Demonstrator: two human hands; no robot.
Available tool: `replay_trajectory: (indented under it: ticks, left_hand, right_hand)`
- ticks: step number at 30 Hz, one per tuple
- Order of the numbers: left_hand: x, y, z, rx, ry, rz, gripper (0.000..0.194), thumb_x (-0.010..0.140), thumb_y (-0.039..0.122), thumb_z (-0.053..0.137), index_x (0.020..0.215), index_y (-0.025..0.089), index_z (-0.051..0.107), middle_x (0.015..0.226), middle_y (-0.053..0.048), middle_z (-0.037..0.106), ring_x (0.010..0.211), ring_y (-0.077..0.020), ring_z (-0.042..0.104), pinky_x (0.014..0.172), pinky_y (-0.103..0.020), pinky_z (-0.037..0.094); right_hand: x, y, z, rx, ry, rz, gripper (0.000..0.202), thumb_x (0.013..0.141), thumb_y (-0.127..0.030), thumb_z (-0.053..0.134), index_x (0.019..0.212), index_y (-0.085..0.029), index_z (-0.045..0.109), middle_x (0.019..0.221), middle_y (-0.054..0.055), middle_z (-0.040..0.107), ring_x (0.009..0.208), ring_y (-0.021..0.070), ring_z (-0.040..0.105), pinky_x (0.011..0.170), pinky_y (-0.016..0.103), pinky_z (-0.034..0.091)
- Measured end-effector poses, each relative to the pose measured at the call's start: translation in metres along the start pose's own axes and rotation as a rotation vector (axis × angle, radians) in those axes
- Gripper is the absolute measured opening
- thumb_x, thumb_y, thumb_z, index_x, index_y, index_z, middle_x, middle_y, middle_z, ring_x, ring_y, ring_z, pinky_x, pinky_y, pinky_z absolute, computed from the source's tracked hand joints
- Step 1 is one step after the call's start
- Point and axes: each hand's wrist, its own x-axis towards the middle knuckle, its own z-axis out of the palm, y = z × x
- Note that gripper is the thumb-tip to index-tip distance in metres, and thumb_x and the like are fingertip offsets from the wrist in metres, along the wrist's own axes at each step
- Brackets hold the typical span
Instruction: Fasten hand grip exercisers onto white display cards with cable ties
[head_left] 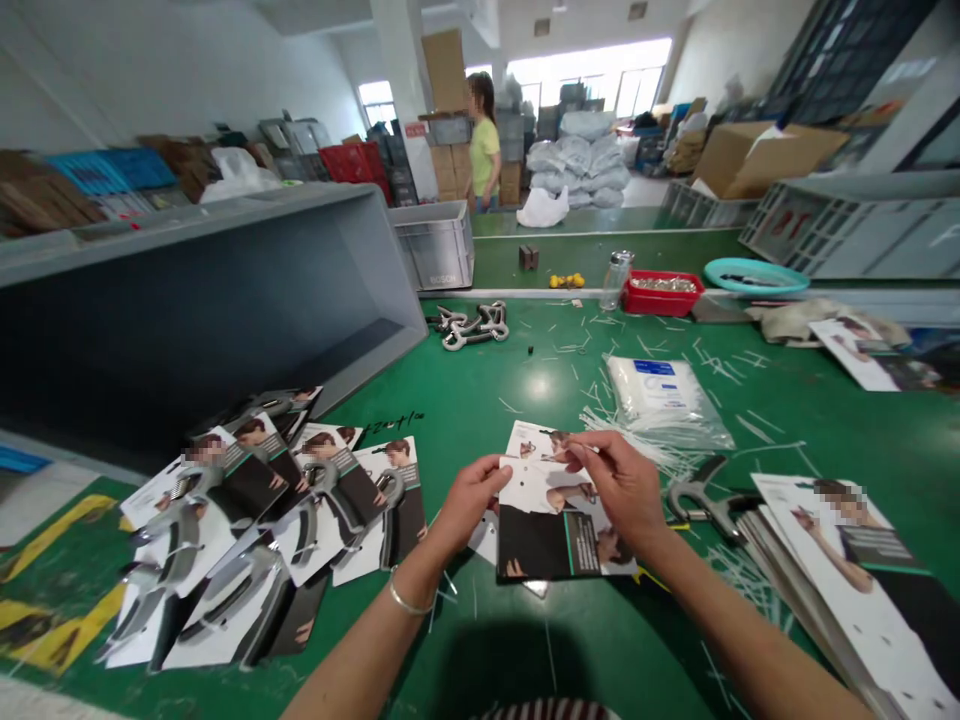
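Observation:
My left hand (pixel 477 497) grips the left edge of a printed backing card (pixel 534 540), thumb on top. The card is black and white with small punched holes and lies over other cards. My right hand (pixel 621 487) is closed in a pinch at the card's upper right; what its fingertips hold is too small to make out. Just right of that hand lies a grey and black hand grip exerciser (pixel 709 500). Beside it is a stack of similar cards (pixel 847 590). To the left, several cards carry hand grips (pixel 259 590) in an overlapping pile.
A large grey crate (pixel 360 235) lies on its side at left. Loose metal-and-black grips (pixel 472 325) sit beyond. A bag of white cable ties (pixel 667 400) lies amid scattered ties. Behind are a red tray (pixel 662 293), a glass jar (pixel 616 280) and a person in yellow (pixel 484 150).

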Motion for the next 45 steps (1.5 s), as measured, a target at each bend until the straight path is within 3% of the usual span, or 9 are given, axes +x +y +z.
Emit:
replay_trajectory:
  ticks: [14, 19, 23, 26, 29, 33, 36, 42, 45]
  left_hand:
    - [-0.001, 0.002, -0.001, -0.008, 0.018, -0.02, 0.049, 0.077, 0.049, 0.072, 0.11, 0.012, 0.068, 0.09, -0.007, 0.069, 0.067, -0.0146, 0.06, 0.056, -0.022, 0.045]
    - [-0.002, 0.009, 0.0, 0.067, -0.012, 0.024, 0.05, 0.08, 0.049, 0.069, 0.117, 0.014, 0.066, 0.091, -0.007, 0.07, 0.071, -0.0169, 0.061, 0.059, -0.023, 0.046]
    - [0.002, 0.018, 0.001, 0.114, -0.061, 0.116, 0.044, 0.086, 0.047, 0.063, 0.115, 0.014, 0.068, 0.095, -0.007, 0.07, 0.08, -0.0184, 0.061, 0.068, -0.024, 0.047]
    - [0.005, 0.016, 0.0, 0.138, -0.016, 0.114, 0.045, 0.091, 0.053, 0.053, 0.11, 0.016, 0.069, 0.085, -0.005, 0.068, 0.073, -0.0163, 0.059, 0.064, -0.023, 0.044]
    - [0.005, 0.002, -0.003, 0.176, -0.039, 0.092, 0.036, 0.086, 0.047, 0.063, 0.104, 0.017, 0.067, 0.078, -0.002, 0.065, 0.063, -0.0132, 0.054, 0.059, -0.021, 0.041]
    - [-0.003, -0.015, -0.012, 0.209, -0.057, 0.116, 0.024, 0.079, 0.033, 0.07, 0.098, 0.019, 0.064, 0.08, -0.001, 0.063, 0.065, -0.0124, 0.052, 0.063, -0.021, 0.04]
    - [-0.015, -0.013, -0.023, 0.455, 0.011, 0.199, 0.01, 0.083, 0.029, 0.064, 0.087, 0.02, 0.067, 0.076, -0.001, 0.061, 0.068, -0.0146, 0.052, 0.068, -0.023, 0.04]
    - [-0.049, 0.001, -0.039, 0.686, -0.309, 0.292, 0.029, 0.096, 0.027, 0.046, 0.11, 0.025, 0.071, 0.107, -0.009, 0.068, 0.103, -0.0232, 0.06, 0.093, -0.03, 0.042]
    - [-0.055, -0.003, -0.039, 0.763, -0.285, 0.342, 0.026, 0.096, 0.027, 0.048, 0.108, 0.024, 0.071, 0.102, -0.009, 0.068, 0.1, -0.0228, 0.06, 0.091, -0.031, 0.044]
  right_hand:
    - [-0.009, 0.004, 0.012, -0.092, -0.025, -0.116, 0.013, 0.096, -0.026, 0.053, 0.101, -0.024, 0.065, 0.089, 0.003, 0.074, 0.084, 0.019, 0.07, 0.079, 0.032, 0.052]
    - [0.001, 0.016, 0.021, -0.075, -0.19, -0.184, 0.017, 0.094, -0.023, 0.054, 0.1, -0.025, 0.069, 0.108, 0.005, 0.071, 0.105, 0.0229, 0.063, 0.096, 0.04, 0.045]
    - [0.013, 0.028, 0.025, 0.035, -0.378, -0.012, 0.014, 0.092, -0.03, 0.058, 0.096, -0.024, 0.07, 0.1, 0.003, 0.071, 0.093, 0.0198, 0.064, 0.086, 0.034, 0.047]
    - [0.018, 0.036, 0.023, 0.16, -0.404, 0.156, 0.018, 0.09, -0.036, 0.06, 0.096, -0.022, 0.069, 0.087, 0.0, 0.068, 0.073, 0.0141, 0.059, 0.066, 0.025, 0.045]
    - [0.019, 0.039, 0.021, 0.242, -0.381, 0.242, 0.021, 0.088, -0.04, 0.061, 0.095, -0.021, 0.068, 0.079, -0.002, 0.063, 0.063, 0.0114, 0.052, 0.054, 0.022, 0.038]
    - [0.02, 0.035, 0.022, 0.27, -0.4, 0.254, 0.02, 0.086, -0.038, 0.063, 0.092, -0.02, 0.068, 0.074, -0.002, 0.061, 0.061, 0.0108, 0.05, 0.054, 0.022, 0.037]
    - [0.022, 0.032, 0.025, 0.252, -0.427, 0.251, 0.019, 0.084, -0.037, 0.065, 0.088, -0.019, 0.069, 0.074, -0.001, 0.063, 0.063, 0.0113, 0.053, 0.057, 0.022, 0.04]
    - [0.02, 0.037, 0.034, 0.254, -0.481, 0.224, 0.018, 0.084, -0.037, 0.065, 0.086, -0.02, 0.071, 0.087, 0.003, 0.071, 0.075, 0.0157, 0.062, 0.067, 0.026, 0.045]
    - [0.019, 0.039, 0.038, 0.266, -0.507, 0.23, 0.018, 0.084, -0.037, 0.065, 0.086, -0.02, 0.071, 0.087, 0.002, 0.071, 0.074, 0.015, 0.061, 0.065, 0.025, 0.045]
